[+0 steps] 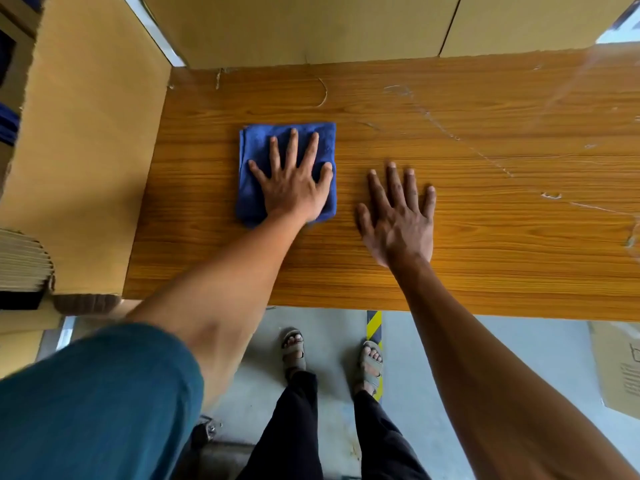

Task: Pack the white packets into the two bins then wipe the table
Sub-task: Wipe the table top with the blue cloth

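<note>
— Cloth point(256, 199) first: blue, folded, lying flat under the left hand point(294, 188), whose fingers are spread wide and pressing down on it, probably to keep it flat for wiping.

— And the right hand point(398, 223)?

— Flat just beside it, fingers straight, holding nothing; likely bracing on the wooden surface point(485, 254).

— Packets? Bins?

— None visible. Cardboard panels point(86, 150) stand beyond and to the left of the hands, hiding whatever is behind. Pale scuffs point(450, 133) mark the wood past the right hand; I can't tell dirt from scratches.
</note>
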`<control>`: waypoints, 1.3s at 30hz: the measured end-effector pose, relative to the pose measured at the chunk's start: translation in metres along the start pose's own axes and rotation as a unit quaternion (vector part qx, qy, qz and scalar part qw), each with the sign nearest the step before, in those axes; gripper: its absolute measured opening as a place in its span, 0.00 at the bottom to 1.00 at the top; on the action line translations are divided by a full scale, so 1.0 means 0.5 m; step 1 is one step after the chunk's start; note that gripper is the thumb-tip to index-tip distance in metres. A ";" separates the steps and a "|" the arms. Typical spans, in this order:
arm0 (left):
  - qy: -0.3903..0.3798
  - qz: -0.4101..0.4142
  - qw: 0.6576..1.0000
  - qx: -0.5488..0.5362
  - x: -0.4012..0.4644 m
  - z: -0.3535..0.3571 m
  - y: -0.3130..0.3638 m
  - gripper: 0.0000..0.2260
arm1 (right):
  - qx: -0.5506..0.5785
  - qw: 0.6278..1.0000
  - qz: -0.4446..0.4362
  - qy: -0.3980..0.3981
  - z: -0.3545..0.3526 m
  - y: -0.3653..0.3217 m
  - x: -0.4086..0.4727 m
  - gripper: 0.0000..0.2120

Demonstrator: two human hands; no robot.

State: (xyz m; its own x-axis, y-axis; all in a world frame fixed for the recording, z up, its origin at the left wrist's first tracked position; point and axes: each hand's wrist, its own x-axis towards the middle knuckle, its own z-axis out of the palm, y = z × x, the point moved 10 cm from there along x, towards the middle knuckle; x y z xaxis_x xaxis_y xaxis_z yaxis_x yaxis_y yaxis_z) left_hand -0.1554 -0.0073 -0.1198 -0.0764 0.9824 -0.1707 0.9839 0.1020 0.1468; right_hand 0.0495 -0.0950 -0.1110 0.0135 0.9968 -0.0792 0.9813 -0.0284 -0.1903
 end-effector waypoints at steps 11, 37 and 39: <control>0.025 0.040 0.999 0.018 -0.300 0.041 -0.034 0.30 | -0.004 1.000 -0.005 0.002 -0.007 -0.002 -0.002 0.33; 0.043 0.017 0.999 0.013 -0.130 0.014 -0.037 0.31 | -0.006 1.000 -0.005 0.007 -0.003 -0.006 -0.002 0.33; 0.030 0.011 0.999 0.017 -0.086 0.011 -0.035 0.31 | -0.007 1.000 -0.006 0.006 -0.003 -0.007 -0.001 0.33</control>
State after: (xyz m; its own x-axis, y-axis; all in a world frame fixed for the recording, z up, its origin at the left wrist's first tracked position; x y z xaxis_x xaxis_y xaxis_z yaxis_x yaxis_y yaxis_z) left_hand -0.1685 -0.0520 -0.1204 -0.0636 0.9920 -0.1091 0.9902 0.0763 0.1171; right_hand 0.0466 -0.0955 -0.1087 0.0045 0.9979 -0.0649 0.9839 -0.0160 -0.1780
